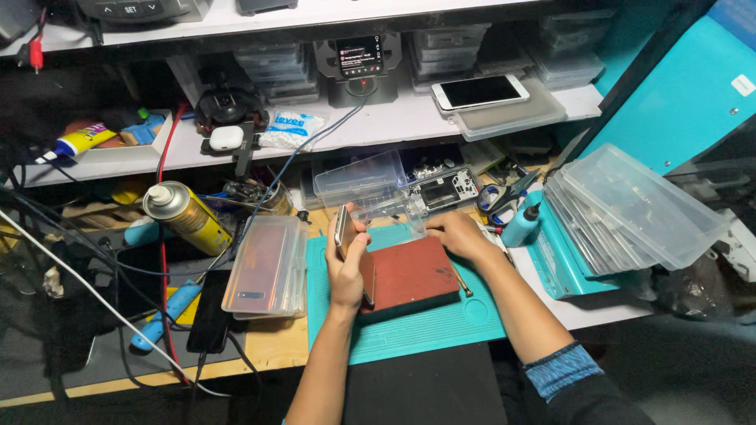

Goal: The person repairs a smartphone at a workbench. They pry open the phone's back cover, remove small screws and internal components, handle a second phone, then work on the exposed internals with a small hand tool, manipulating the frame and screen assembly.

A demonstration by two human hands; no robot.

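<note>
Green mat [409,330] front bare; boxes crowd sides. Left hand [346,264] clasps upright phone [343,228]; right hand [457,234] grips clear tray [394,211] just beside it.

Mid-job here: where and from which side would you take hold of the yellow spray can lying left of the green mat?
Grip the yellow spray can around its cylindrical middle, coming from above. It lies tilted on its side with the grey cap toward the upper left, so fingers probably close best across the body's width, clear of the red cable beside it.
</note>
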